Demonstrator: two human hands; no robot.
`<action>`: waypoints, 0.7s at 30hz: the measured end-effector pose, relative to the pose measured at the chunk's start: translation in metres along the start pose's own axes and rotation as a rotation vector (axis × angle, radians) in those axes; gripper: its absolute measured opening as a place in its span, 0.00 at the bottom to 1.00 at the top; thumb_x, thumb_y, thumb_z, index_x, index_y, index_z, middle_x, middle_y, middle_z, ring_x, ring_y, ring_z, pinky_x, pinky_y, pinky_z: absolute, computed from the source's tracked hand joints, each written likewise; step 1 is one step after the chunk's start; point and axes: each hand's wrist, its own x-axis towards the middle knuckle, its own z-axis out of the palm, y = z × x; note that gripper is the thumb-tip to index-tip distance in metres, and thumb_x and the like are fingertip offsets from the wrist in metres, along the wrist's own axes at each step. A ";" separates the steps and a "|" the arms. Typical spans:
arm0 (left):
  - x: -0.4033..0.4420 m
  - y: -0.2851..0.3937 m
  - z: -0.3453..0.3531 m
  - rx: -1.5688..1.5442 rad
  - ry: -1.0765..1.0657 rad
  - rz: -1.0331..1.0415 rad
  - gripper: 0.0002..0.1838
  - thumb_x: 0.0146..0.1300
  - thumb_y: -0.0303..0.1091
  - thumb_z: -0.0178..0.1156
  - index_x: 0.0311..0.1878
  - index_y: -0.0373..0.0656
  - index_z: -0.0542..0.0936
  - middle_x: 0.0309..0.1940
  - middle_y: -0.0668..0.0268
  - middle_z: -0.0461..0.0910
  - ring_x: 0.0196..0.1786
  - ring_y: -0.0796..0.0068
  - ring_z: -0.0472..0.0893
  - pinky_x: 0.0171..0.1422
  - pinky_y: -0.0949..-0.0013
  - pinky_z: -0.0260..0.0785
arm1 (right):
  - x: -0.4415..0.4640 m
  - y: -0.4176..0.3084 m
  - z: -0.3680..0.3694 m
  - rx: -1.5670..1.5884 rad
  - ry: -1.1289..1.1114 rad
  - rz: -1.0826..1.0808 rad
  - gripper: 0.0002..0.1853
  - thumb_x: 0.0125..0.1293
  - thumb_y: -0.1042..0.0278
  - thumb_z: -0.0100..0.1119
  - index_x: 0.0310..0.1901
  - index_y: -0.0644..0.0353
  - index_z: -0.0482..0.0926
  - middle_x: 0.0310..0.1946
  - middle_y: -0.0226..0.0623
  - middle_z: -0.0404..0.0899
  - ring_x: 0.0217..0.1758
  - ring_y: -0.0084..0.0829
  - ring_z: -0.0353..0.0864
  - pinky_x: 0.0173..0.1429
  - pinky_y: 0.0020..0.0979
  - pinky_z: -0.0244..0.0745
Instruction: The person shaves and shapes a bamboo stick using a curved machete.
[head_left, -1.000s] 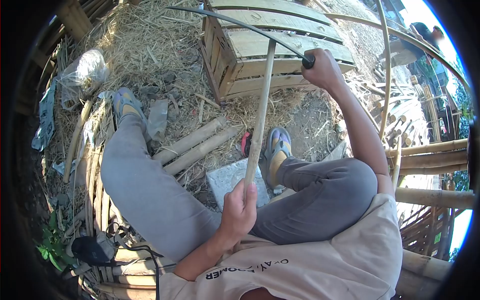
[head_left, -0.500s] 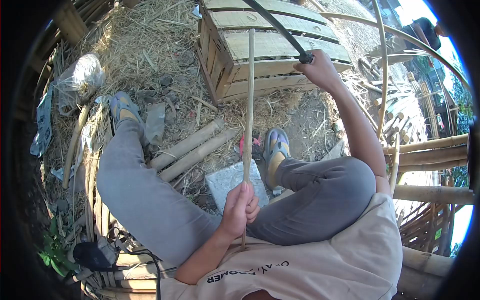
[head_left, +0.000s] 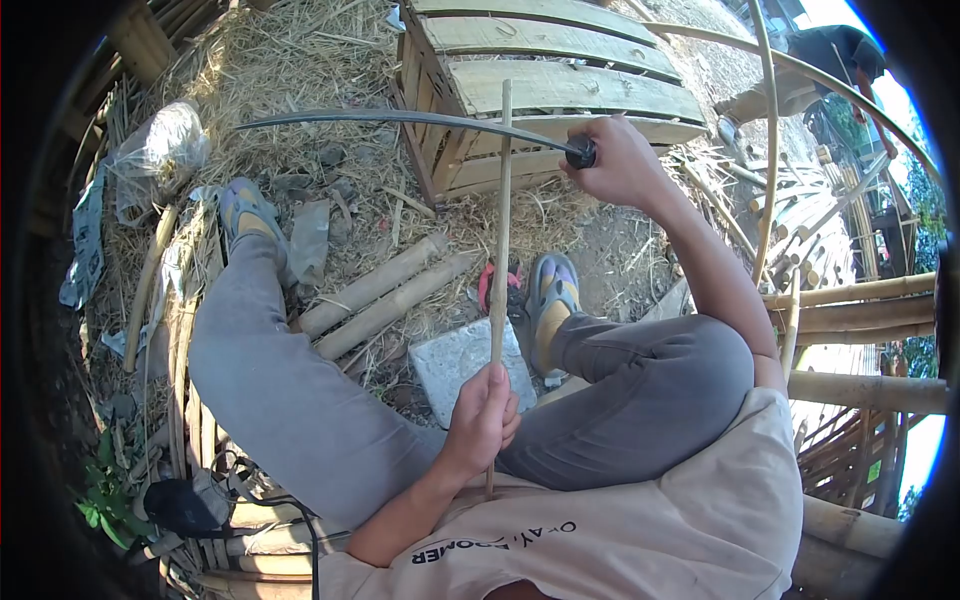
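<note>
My left hand [head_left: 480, 422] is wrapped around the lower part of a thin bamboo stick [head_left: 502, 230], which stands nearly upright in front of my shirt. My right hand [head_left: 620, 165] grips the black handle of a machete [head_left: 350, 116]. Its long, slightly curved blade points left, crossing the stick near the top; I cannot tell whether they touch. Below the stick, a pale square block [head_left: 450, 370] lies on the ground between my feet.
A slatted wooden crate [head_left: 560, 85] stands ahead. Two bamboo pieces [head_left: 395, 300] lie beside the block. At upper right, a person in a dark shirt [head_left: 830, 55] bends near piled bamboo [head_left: 810, 215]. Bamboo rails [head_left: 860, 390] are at right, a black pouch [head_left: 190, 508] at lower left.
The machete has swung down from pointing up and away to lying across the stick, with my right hand slightly lower and further left. The person at upper right has shifted into fuller view.
</note>
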 end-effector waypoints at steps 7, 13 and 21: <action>-0.005 -0.002 0.006 0.149 0.008 0.116 0.19 0.83 0.53 0.42 0.39 0.50 0.62 0.16 0.77 0.56 0.15 0.88 0.54 0.17 0.78 0.47 | 0.004 0.020 0.004 -0.107 0.041 -0.007 0.07 0.46 0.71 0.57 0.26 0.62 0.83 0.22 0.52 0.80 0.33 0.56 0.82 0.43 0.50 0.78; 0.001 -0.010 0.002 0.277 0.086 0.177 0.18 0.82 0.51 0.44 0.39 0.48 0.63 0.16 0.78 0.57 0.14 0.90 0.56 0.16 0.78 0.48 | 0.005 0.035 0.004 -0.111 0.062 0.039 0.07 0.45 0.70 0.59 0.25 0.62 0.83 0.24 0.54 0.81 0.34 0.56 0.83 0.44 0.49 0.79; 0.002 -0.011 0.004 0.412 0.129 0.332 0.17 0.81 0.48 0.49 0.39 0.46 0.66 0.19 0.78 0.59 0.15 0.91 0.59 0.17 0.79 0.49 | 0.001 0.000 -0.017 -0.170 -0.056 -0.043 0.08 0.42 0.70 0.60 0.27 0.61 0.84 0.23 0.52 0.81 0.33 0.55 0.83 0.42 0.48 0.79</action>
